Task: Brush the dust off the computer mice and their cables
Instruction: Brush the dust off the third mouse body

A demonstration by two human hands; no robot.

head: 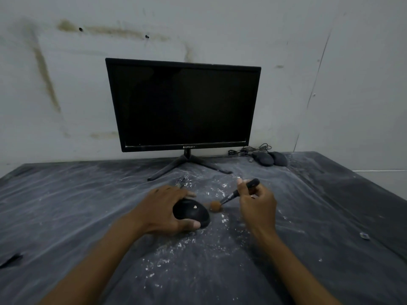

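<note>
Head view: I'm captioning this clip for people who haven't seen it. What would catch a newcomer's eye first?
The big dark monitor standing against the stained wall dominates. Below it, on the dust-strewn table, the left hand grips a black mouse while the right hand holds a brush with its brown tuft beside it. Two more mice lie at back right.

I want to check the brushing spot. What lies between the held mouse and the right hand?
In the head view, the brush head lies between the mouse and right hand, over powder-flecked table.
</note>
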